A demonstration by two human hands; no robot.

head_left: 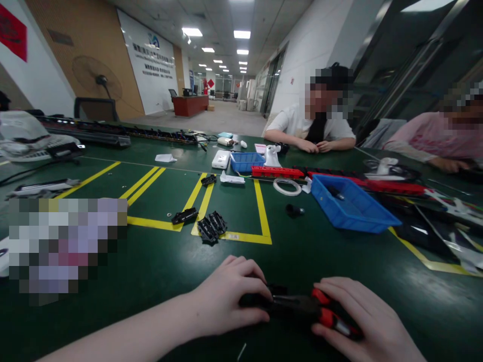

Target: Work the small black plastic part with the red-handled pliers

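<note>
At the near edge of the green table (158,256), my right hand (364,314) is closed around the red-and-black handles of a pair of pliers (326,311). The jaws of the pliers point left. My left hand (237,286) pinches a small black part (254,300), mostly hidden by the fingers. The plier jaws meet or lie against this part; blur hides which. Ahead of my left hand lie a cluster of black plastic parts (212,226), a single black part (184,216) and a smaller one (208,179).
To the right stands a blue bin (358,218), with a dark cylindrical piece (294,210) beside it. Farther back are a small blue tray (247,162), a white ring (287,193) and red strips (279,172). Two people sit across the table.
</note>
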